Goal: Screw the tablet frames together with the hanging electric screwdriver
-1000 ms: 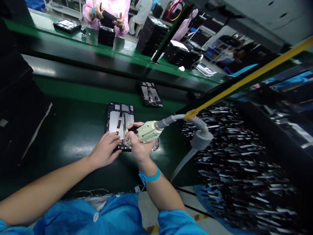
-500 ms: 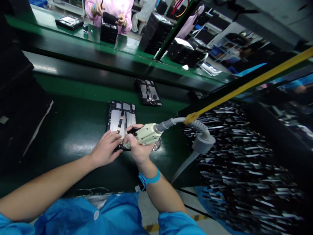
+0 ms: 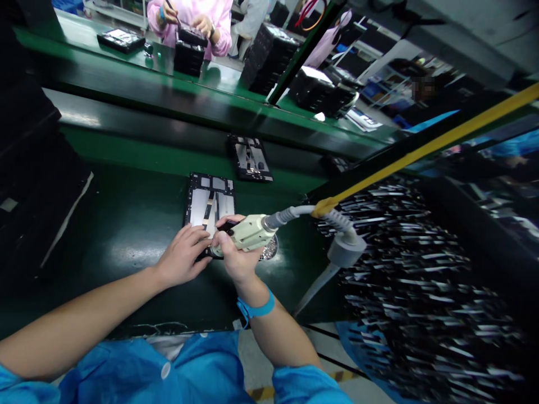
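An opened tablet-like device (image 3: pixel 197 209), with a black frame, pale metal inside and dark ribbon cables, lies flat on the green bench. My left hand (image 3: pixel 181 255) rests on its lower left corner, fingers stretched over it and thumb by the near edge. My right hand (image 3: pixel 238 258) is wrapped around a cream electric screwdriver (image 3: pixel 252 232), tilted down to the device's lower right part. The screwdriver's tip is hidden by my hands. Partly behind my right hand stands a round dish of small shiny screws (image 3: pixel 270 248).
Another opened device (image 3: pixel 251 160) lies on the dark conveyor strip beyond. The screwdriver's grey cable (image 3: pixel 295 212) hangs from a yellow strap (image 3: pixel 421 151). Many upright dark panels (image 3: pixel 412 269) stand at right, a dark stack (image 3: pixel 29 185) at left. Across, a person in pink (image 3: pixel 219 22) handles a device.
The farther device has shifted slightly left along the strip. My right hand and the screwdriver have moved a touch left; my left hand stays put. The person across has moved their hands.
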Available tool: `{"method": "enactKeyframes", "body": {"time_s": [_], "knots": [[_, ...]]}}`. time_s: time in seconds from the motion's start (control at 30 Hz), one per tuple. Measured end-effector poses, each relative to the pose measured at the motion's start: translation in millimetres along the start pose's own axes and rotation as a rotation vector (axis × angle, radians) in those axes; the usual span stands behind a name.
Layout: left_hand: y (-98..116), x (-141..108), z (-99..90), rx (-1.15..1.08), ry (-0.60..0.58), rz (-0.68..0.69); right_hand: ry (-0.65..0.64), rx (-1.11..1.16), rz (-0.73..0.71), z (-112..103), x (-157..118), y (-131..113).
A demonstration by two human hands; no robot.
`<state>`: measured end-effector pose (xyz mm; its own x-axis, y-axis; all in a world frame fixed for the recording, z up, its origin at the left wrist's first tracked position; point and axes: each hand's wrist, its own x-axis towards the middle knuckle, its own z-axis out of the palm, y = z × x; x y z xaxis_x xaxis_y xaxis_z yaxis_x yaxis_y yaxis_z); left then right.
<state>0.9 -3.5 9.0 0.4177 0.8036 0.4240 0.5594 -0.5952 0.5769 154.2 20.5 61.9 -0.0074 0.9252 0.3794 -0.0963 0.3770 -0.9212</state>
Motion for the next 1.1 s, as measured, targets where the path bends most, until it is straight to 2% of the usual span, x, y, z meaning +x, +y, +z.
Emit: {"method": "enactKeyframes", "body": {"time_s": [0.37,0.7,0.87,1.0,1.1], "knots": [[-3.3,-4.3,5.3,0.053,0.008,-0.002,-0.092,-0.091,0.014,-1.7,-3.6,0.2],[1.7,-0.1,5.9,0.080,0.013,-0.024,0.020,-0.032,0.020,-1.0,-2.8,5.1],[-0.8,6.5,4.9,0.177,0.049,-0.054,0.062,0.018,-0.038,-20.2,5.1,-4.6],[-16.8,11.2,-1.6,0.245,0.105,-0.052,0.148,-0.026,-0.086,-39.1,10.9,-7.9],[-31.1,10.7,-8.7,0.270,0.104,-0.019,0.154,-0.086,-0.085,-42.3,12.9,-8.1]]}}
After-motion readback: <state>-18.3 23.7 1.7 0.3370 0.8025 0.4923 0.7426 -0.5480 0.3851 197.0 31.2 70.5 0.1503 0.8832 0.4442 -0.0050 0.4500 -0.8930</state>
